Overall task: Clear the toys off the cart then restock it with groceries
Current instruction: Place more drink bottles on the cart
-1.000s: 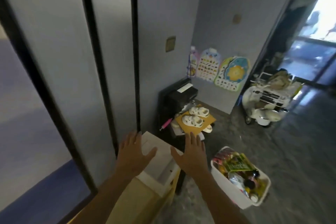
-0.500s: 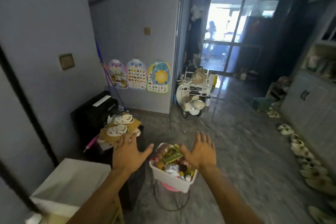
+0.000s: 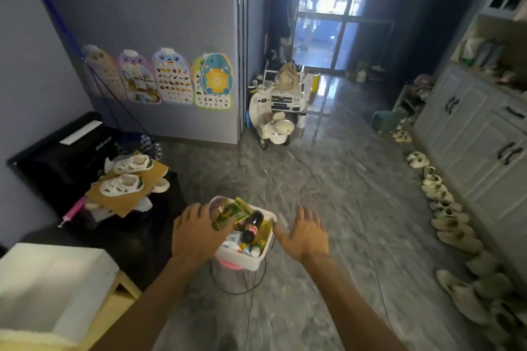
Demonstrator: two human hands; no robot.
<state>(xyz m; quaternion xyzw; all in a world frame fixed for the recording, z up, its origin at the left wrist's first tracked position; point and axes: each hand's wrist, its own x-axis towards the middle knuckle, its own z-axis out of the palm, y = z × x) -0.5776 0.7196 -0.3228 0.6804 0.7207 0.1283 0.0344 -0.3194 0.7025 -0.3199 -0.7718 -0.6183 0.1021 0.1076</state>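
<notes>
Two hands (image 3: 196, 232) (image 3: 303, 232) at grocery bin (image 3: 242, 261), grey floor (image 3: 328, 179)

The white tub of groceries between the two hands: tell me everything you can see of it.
The white tub looks like plastic, rectangular with rounded corners, open on top. It is packed full: a green packet, a dark bottle, smaller bottles. It sits upright on a stool with a pink seat and wire frame, on the grey floor. The left hand lies over its left rim; the right hand spreads beside its right rim; contact is unclear.
</notes>
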